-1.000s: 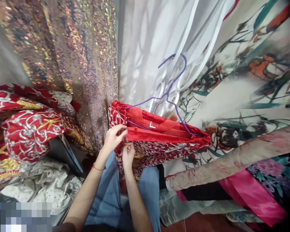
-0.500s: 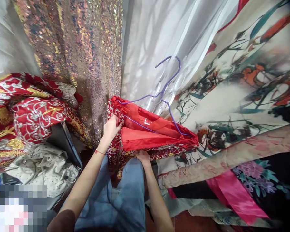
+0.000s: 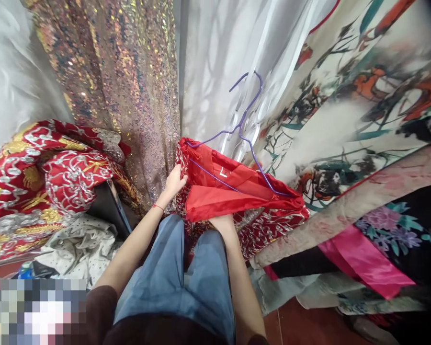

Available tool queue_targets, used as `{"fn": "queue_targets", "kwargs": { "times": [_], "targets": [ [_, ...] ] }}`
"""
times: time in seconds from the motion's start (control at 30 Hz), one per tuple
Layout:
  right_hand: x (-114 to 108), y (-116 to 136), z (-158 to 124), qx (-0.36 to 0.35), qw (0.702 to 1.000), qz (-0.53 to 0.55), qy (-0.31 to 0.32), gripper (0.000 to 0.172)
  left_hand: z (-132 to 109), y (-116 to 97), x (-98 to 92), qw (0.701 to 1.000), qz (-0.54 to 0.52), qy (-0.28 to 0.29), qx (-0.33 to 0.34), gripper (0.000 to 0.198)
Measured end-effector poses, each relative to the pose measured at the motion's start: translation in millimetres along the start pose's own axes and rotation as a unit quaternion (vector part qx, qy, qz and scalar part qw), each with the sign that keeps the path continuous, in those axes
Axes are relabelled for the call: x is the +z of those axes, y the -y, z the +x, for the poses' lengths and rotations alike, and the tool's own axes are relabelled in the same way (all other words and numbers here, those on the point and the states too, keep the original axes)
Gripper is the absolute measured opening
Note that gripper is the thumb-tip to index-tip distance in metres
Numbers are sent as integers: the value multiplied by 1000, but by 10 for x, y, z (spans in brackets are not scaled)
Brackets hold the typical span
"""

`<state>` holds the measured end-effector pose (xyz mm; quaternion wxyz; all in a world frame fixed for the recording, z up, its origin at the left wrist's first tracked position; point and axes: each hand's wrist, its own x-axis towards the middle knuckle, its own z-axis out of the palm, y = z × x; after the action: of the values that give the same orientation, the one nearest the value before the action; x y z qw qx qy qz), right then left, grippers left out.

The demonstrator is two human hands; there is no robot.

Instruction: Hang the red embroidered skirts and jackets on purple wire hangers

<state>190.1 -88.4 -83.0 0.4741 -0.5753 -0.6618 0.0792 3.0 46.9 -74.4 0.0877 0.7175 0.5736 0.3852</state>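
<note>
A red embroidered garment point(image 3: 273, 221) with a plain red lining hangs on a purple wire hanger point(image 3: 242, 132) in front of me. My left hand point(image 3: 175, 181) is closed on the garment's left edge near the shoulder. My right hand point(image 3: 222, 222) reaches under the folded red lining at the front, and its fingers are hidden by the cloth. My legs in blue jeans point(image 3: 187, 273) are below.
A sequined fabric point(image 3: 122, 86) hangs at the back left, a white sheer cloth point(image 3: 219, 67) beside it. Printed floral fabrics point(image 3: 355, 124) and a pink satin piece point(image 3: 359, 261) lie at the right. Red and gold embroidered cloth point(image 3: 46, 182) is heaped at the left over white dotted fabric point(image 3: 79, 249).
My hands parted from a pinch at the garment's front edge. The left one went up to the left shoulder edge, the right one slid right and under the lining.
</note>
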Motion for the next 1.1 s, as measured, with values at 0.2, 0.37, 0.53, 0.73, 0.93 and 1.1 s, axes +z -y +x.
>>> {"fn": "queue_targets", "kwargs": {
  "times": [0.2, 0.37, 0.53, 0.73, 0.93, 1.1],
  "targets": [
    [-736, 530, 97, -60, 940, -143, -303, 62, 110, -70, -186, 986, -98, -117, -70, 40],
    [-1501, 386, 341, -138, 894, -357, -235, 47, 368, -235, -457, 948, -136, -288, 30, 30],
    [-1979, 120, 527, -242, 935, -255, -38, 33, 608, -176, -572, 939, -235, -250, 26, 25],
    [-1998, -49, 447, -268, 942, -178, -95, 14, 648, -99, -558, 927, -271, -259, 12, 23],
    [-1927, -207, 566, -218, 956, -147, -133, 5, 579, 36, -634, 924, -296, -243, 10, 26],
    [-1836, -283, 631, -215, 951, -148, -166, 8, 484, 39, -728, 923, -304, -237, 16, 24]
  ]
}}
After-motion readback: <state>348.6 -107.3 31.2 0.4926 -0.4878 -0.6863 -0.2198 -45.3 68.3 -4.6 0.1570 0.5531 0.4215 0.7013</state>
